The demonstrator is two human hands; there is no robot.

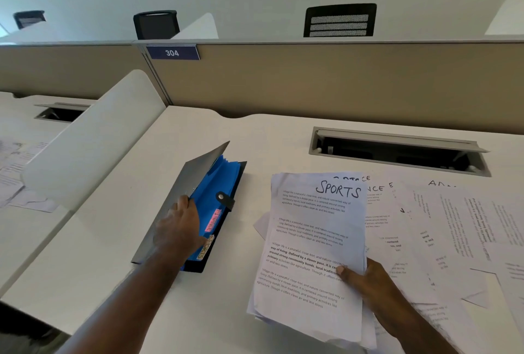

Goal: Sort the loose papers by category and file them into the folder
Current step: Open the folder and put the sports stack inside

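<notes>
My left hand (181,226) was clamped on the grey cover (181,192) of the expanding folder (215,203), holding it lifted off the blue pockets, where a pink tab (213,219) showed. The folder lay on the white desk (113,254), left of the papers. My right hand (365,280) pinched a stack of sheets (309,246) headed "SPORTS", thumb on top, raised above the near desk edge. More loose papers (442,229) lay spread to the right, overlapping one another, near the open cable tray (397,149).

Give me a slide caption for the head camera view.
Left hand opens accordion folder; right hand holds SPORTS papers.
</notes>
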